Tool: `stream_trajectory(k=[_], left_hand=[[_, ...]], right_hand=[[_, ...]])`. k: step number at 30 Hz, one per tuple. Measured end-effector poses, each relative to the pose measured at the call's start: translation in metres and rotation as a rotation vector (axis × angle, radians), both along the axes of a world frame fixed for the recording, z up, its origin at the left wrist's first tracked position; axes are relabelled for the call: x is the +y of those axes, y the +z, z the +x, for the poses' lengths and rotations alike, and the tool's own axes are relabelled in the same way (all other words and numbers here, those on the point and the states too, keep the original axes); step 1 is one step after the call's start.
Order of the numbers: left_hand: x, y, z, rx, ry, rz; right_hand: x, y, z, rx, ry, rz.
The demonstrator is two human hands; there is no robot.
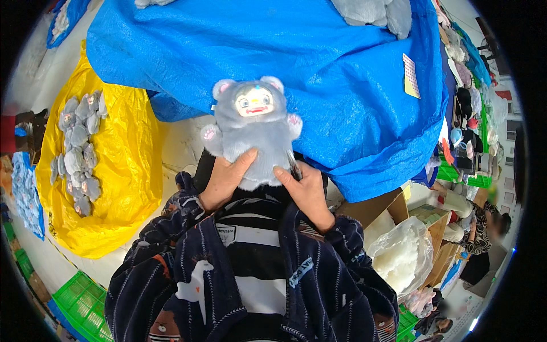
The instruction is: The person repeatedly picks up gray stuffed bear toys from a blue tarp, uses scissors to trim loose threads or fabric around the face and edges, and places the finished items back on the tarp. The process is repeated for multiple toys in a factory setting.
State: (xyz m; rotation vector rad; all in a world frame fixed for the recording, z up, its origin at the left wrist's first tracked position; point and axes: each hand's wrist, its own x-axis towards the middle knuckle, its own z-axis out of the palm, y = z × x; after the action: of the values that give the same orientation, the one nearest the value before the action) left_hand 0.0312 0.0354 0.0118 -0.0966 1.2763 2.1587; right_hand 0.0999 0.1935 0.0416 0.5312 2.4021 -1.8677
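Grey plush fur covers the small stuffed toy with the pale printed face and pink-lined ears (253,134), which sits upright at the centre of the view, face toward the camera. The left hand (223,179) closes its grip on the toy's lower left flank, thumb laid across the front of the fur. The right hand (305,191) closes on the lower right flank, and a slim dark tool (294,167) projects up from between its fingers; its kind cannot be determined.

At 12 o'clock from the toy lies a large crumpled blue plastic sheet (319,62). At 9 o'clock a yellow plastic sack (128,165) lies open, carrying a row of similar grey plush toys (77,154). At 4 o'clock a clear bag of white stuffing fibre (399,256) rests against a brown cardboard box (379,208).

Hazard, as a judgement: both grips act only on the base, so the head is unsupported and may tip forward. The tool lies close to the fur and may snag or mark it if the right hand shifts.
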Motion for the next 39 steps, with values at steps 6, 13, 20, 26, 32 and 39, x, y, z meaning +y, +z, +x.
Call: stream_trajectory(k=[6, 13, 20, 26, 32, 39], left_hand=[[0.0, 0.011, -0.004, -0.351, -0.067, 0.286], [-0.048, 0.002, -0.023, 0.117, -0.088, 0.096], [-0.022, -0.027, -0.02, 0.064, 0.093, 0.168], [-0.028, -0.031, -0.019, 0.029, 0.029, 0.232], [-0.032, 0.0, -0.025, 0.079, -0.025, 0.043], [-0.039, -0.018, -0.023, 0.302, -0.055, -0.193]], right_hand=[[-0.007, 0.008, -0.002, -0.004, -0.066, -0.258], [0.014, 0.031, -0.015, 0.673, 0.23, 0.617], [0.001, 0.001, -0.011, 0.346, 0.576, 0.236], [0.037, 0.021, -0.028, 0.192, -0.196, 0.07], [0.015, -0.013, -0.019, 0.234, 0.104, 0.271], [0.043, 0.018, -0.022, 0.214, -0.055, 0.309]])
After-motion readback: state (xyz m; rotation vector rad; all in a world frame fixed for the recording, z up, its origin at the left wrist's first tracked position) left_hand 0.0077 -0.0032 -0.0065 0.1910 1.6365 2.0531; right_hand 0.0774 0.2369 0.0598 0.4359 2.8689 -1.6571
